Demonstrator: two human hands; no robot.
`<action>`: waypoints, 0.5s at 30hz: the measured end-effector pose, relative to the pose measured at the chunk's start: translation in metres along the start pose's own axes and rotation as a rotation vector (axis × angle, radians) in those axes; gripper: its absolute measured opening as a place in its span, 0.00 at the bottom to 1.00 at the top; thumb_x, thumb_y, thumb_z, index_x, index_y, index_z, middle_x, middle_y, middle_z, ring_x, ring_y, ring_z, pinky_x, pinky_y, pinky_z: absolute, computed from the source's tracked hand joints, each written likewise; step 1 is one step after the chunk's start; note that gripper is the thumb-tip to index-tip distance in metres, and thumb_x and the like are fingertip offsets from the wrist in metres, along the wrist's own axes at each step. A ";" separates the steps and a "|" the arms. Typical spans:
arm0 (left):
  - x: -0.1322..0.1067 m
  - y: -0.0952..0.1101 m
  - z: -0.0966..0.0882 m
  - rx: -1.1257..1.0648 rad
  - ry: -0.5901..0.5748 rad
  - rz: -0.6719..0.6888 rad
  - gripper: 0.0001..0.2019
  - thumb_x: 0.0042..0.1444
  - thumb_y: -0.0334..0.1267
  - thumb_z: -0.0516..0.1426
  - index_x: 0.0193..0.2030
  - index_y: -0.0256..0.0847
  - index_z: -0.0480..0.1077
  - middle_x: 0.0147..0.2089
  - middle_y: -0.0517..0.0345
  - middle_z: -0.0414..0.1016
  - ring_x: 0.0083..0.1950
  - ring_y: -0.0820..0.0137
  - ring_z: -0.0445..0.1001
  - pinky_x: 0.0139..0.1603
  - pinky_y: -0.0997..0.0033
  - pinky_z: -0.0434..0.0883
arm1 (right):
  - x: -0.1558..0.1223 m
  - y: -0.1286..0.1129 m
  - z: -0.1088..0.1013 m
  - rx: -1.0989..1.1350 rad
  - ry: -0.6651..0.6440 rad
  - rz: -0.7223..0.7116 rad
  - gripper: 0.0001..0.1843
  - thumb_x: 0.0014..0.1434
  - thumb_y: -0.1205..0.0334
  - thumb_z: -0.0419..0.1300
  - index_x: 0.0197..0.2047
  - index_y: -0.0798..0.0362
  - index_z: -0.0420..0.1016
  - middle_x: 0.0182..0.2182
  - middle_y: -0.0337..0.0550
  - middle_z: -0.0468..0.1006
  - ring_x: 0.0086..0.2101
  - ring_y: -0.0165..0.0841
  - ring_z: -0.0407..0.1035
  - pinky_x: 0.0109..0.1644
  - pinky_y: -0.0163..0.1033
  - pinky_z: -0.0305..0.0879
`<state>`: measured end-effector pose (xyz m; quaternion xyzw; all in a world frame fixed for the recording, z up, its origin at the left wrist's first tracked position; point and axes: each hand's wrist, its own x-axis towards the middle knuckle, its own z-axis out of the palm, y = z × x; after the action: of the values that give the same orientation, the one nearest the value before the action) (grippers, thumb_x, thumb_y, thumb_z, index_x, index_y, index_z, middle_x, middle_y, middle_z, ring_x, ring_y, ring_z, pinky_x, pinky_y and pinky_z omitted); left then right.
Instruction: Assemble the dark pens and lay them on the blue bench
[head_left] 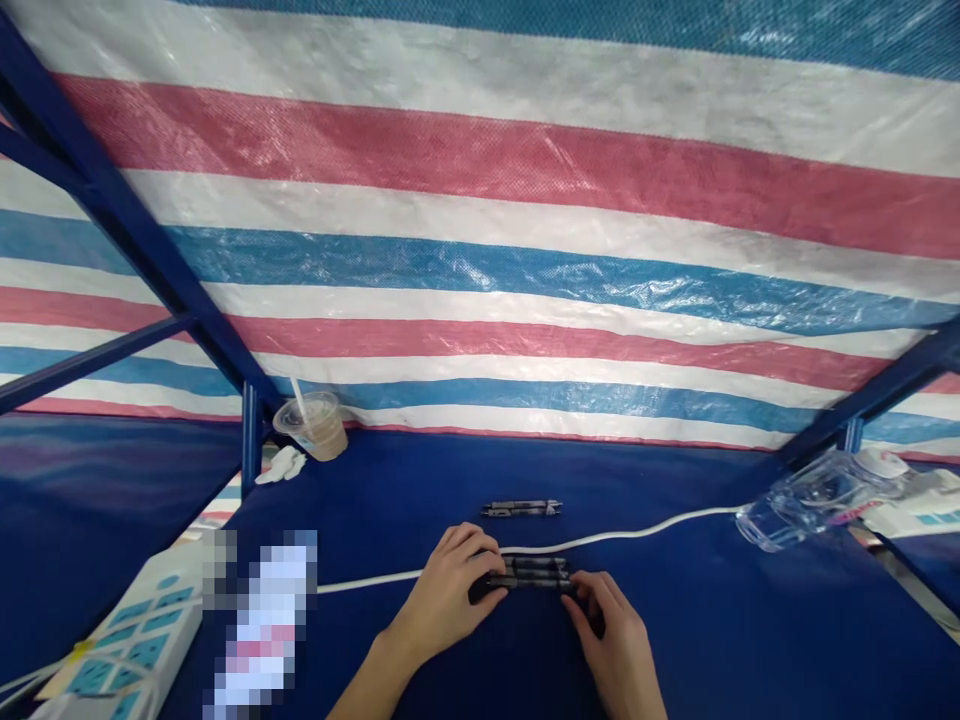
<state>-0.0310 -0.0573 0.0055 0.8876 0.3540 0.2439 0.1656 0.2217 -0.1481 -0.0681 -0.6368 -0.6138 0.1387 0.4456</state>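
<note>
Several dark pens (536, 572) lie side by side on the blue tabletop (697, 620), between my two hands. My left hand (456, 585) is closed around their left ends, thumb in front and fingers behind. At their right ends, my right hand (613, 628) pinches with thumb and fingertips. The pen tips inside both grips are hidden. A little farther back, two more dark pens (521, 508) rest parallel to the bundle, touched by neither hand.
A white cable (622, 535) crosses the table just behind the held pens. Power strips (135, 640) and a pixelated patch (262, 630) are at left. A plastic cup with a straw (319, 430) and crumpled tissue (283, 464) stand back left. A clear bottle (817, 495) lies at right.
</note>
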 end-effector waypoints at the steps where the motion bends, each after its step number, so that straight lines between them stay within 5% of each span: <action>1: 0.000 0.000 0.000 0.001 0.000 -0.005 0.10 0.58 0.30 0.70 0.43 0.47 0.77 0.50 0.58 0.81 0.56 0.59 0.76 0.57 0.56 0.76 | 0.002 -0.001 -0.001 -0.002 0.010 -0.003 0.19 0.72 0.43 0.59 0.45 0.48 0.82 0.30 0.44 0.80 0.25 0.36 0.75 0.27 0.37 0.74; 8: -0.001 -0.002 -0.010 0.011 0.057 0.000 0.09 0.58 0.32 0.70 0.43 0.47 0.77 0.51 0.56 0.81 0.55 0.57 0.78 0.56 0.53 0.78 | 0.007 -0.015 -0.006 0.105 0.065 0.056 0.20 0.69 0.40 0.61 0.40 0.48 0.84 0.29 0.44 0.81 0.24 0.37 0.76 0.28 0.38 0.75; 11: 0.000 -0.001 -0.030 0.028 0.171 0.019 0.03 0.67 0.36 0.63 0.46 0.48 0.78 0.52 0.54 0.82 0.55 0.58 0.79 0.55 0.54 0.80 | 0.008 -0.026 -0.020 0.199 0.133 0.126 0.21 0.67 0.38 0.63 0.37 0.46 0.84 0.28 0.44 0.81 0.24 0.38 0.76 0.26 0.39 0.73; 15: -0.022 -0.009 -0.073 0.054 0.424 -0.023 0.07 0.69 0.41 0.60 0.49 0.53 0.80 0.50 0.54 0.83 0.53 0.57 0.82 0.51 0.58 0.83 | -0.005 -0.044 -0.057 0.139 0.187 0.192 0.16 0.65 0.38 0.64 0.34 0.38 0.84 0.31 0.45 0.83 0.32 0.48 0.82 0.29 0.47 0.79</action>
<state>-0.0896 -0.0581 0.0546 0.8164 0.3975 0.4135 0.0667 0.2326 -0.1819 -0.0052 -0.6702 -0.4947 0.1628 0.5287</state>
